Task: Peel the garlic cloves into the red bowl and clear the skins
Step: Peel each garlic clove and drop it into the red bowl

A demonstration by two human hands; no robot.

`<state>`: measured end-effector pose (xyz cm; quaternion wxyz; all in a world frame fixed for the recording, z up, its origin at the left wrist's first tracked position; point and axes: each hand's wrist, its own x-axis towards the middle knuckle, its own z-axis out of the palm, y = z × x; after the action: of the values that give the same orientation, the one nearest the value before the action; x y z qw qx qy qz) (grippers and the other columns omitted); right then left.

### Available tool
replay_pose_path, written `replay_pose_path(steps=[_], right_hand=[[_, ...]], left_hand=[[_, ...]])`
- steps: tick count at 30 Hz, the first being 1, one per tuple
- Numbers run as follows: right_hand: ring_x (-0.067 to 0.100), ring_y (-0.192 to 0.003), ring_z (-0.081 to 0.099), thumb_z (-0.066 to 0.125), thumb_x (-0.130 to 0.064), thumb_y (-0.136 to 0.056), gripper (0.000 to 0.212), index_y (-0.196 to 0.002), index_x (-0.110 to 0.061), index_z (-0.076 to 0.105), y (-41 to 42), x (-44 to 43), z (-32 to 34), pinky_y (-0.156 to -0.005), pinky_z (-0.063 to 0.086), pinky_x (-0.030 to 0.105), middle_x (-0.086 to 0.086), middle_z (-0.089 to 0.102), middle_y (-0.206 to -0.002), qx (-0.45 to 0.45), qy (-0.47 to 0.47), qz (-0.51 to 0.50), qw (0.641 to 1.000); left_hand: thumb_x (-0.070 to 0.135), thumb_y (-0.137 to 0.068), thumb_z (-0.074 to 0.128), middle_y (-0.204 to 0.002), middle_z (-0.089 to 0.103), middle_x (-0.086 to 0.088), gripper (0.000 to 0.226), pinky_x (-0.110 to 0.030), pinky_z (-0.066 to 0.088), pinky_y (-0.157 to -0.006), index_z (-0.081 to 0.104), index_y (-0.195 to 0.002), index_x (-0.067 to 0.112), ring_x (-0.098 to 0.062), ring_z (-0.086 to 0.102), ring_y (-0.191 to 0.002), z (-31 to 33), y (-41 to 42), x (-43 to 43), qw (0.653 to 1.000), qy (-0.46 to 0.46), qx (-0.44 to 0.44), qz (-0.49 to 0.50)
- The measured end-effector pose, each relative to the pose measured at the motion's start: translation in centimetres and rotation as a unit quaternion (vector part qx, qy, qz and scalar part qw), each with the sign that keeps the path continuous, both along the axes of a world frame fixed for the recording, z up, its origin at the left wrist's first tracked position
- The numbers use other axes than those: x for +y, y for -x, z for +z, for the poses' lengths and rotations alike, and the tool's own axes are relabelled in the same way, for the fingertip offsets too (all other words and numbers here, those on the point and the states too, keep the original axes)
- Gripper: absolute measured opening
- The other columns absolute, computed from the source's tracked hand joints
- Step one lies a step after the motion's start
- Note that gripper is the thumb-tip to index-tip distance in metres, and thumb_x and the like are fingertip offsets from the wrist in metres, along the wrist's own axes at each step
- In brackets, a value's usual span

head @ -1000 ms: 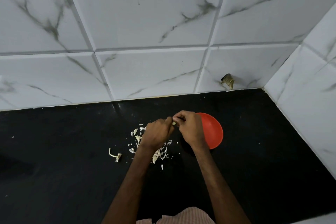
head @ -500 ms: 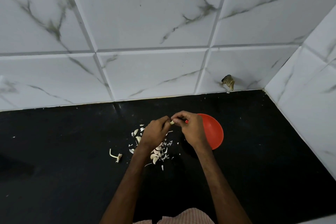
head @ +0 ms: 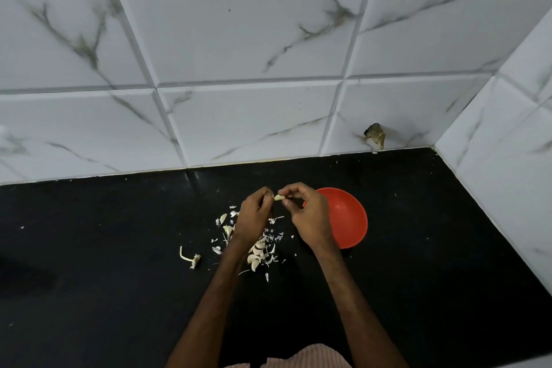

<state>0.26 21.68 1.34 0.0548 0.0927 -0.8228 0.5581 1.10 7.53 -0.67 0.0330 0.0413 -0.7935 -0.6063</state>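
Both hands meet above the black counter (head: pixel 119 278). A pale garlic clove (head: pixel 279 197) shows between them, pinched by the fingertips of my right hand (head: pixel 307 215). My left hand (head: pixel 254 215) is curled with its fingertips at the clove's left end. A red bowl (head: pixel 348 218) stands just right of my right hand, partly hidden by it; what I see of its inside looks bare. Loose garlic cloves and papery skins (head: pixel 260 251) lie scattered under and below my left hand.
A dried garlic stem with its root end (head: pixel 191 258) lies apart to the left of the skins. White marble-patterned tiles form the back wall and the right wall. A small brown patch (head: pixel 375 135) marks the back wall near the corner.
My hands have drawn slightly apart and the clove now shows plainly between them. My left hand has shifted a little left, uncovering more of the pile of cloves and skins.
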Motion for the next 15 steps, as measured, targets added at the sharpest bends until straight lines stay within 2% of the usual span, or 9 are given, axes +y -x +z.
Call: replay_pose_path(steps=[4, 7, 11, 13, 15], right_hand=[[0.004, -0.095, 0.068, 0.072, 0.008, -0.083, 0.029, -0.101, -0.014, 0.068, 0.0, -0.2, -0.2, -0.083, 0.054, 0.018, -0.006, 0.070, -0.099, -0.008, 0.009, -0.007, 1.000], [0.005, -0.092, 0.067, 0.073, 0.012, -0.080, 0.032, -0.098, -0.014, 0.070, 0.1, -0.3, -0.3, -0.081, 0.053, 0.015, -0.002, 0.067, -0.101, 0.007, -0.003, -0.002, 1.000], [0.006, -0.091, 0.067, 0.075, 0.009, -0.080, 0.032, -0.093, -0.021, 0.072, 0.1, -0.2, -0.8, -0.082, 0.052, 0.016, -0.002, 0.067, -0.101, -0.009, 0.004, -0.009, 1.000], [0.005, -0.092, 0.067, 0.074, 0.006, -0.082, 0.030, -0.095, -0.021, 0.072, 0.1, 0.0, -1.1, -0.083, 0.054, 0.019, -0.004, 0.069, -0.101, -0.043, 0.028, -0.024, 0.998], [0.007, -0.092, 0.068, 0.074, 0.005, -0.083, 0.029, -0.098, -0.020, 0.073, 0.1, 0.4, -1.5, -0.084, 0.057, 0.026, -0.005, 0.072, -0.097, -0.083, 0.055, -0.042, 0.994]], left_hand=[[0.004, -0.102, 0.044, -0.059, 0.046, 0.006, 0.028, -0.030, 0.032, -0.053, 0.055, -0.077, 0.009, -0.010, 0.039, -0.054, -0.2, 0.0, 0.2, 1.000, -0.008, 0.004, -0.001], [0.004, -0.103, 0.042, -0.061, 0.046, -0.001, 0.027, -0.033, 0.032, -0.056, 0.055, -0.079, 0.006, -0.019, 0.040, -0.058, -0.2, 0.1, 0.4, 1.000, -0.027, 0.002, -0.001], [0.000, -0.102, 0.039, -0.058, 0.045, 0.003, 0.030, -0.025, 0.033, -0.051, 0.052, -0.076, 0.009, -0.010, 0.038, -0.053, -0.4, 0.0, 0.6, 0.996, -0.089, -0.010, 0.009], [0.001, -0.102, 0.038, -0.056, 0.043, 0.006, 0.027, -0.020, 0.032, -0.048, 0.052, -0.080, 0.006, -0.006, 0.036, -0.050, -0.8, 0.0, 0.6, 0.992, -0.119, -0.020, 0.029], [0.003, -0.103, 0.039, -0.056, 0.043, 0.005, 0.027, -0.021, 0.031, -0.048, 0.053, -0.080, 0.008, -0.006, 0.036, -0.050, -1.5, 0.0, 0.5, 0.990, -0.127, -0.036, 0.058]])
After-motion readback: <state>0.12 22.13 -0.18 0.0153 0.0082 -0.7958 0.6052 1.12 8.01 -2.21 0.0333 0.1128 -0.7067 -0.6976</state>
